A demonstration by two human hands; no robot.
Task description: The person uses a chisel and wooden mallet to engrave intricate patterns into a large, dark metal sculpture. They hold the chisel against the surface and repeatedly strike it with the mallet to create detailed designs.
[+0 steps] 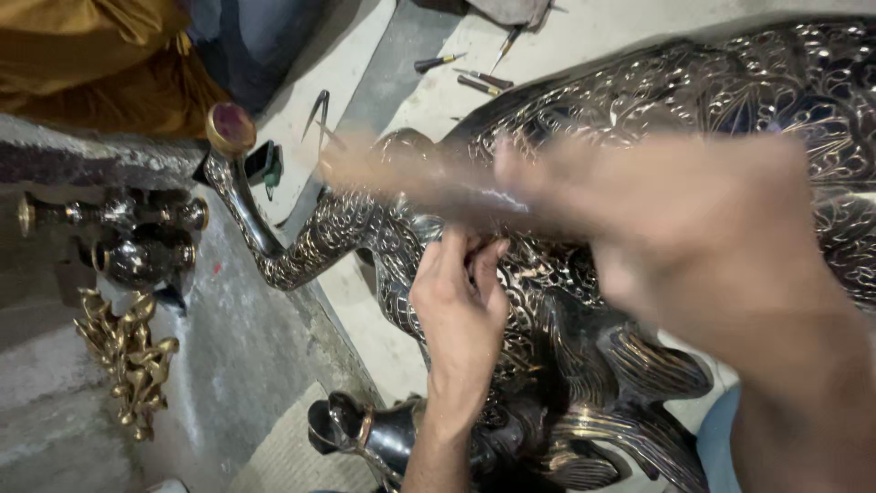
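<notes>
One engraved metal bird statue (639, 110) lies under both hands. The left hand (461, 301) has its fingers (456, 251) pinched narrow against the statue's breast. The right hand (693, 228) is blurred; I cannot tell its fingers' state. Beyond the fingers lie three small tools (465, 73).

Dim, even light with glare glinting off the engraved metal figure (639, 100); the right hand (693, 228) is motion-blurred.
</notes>
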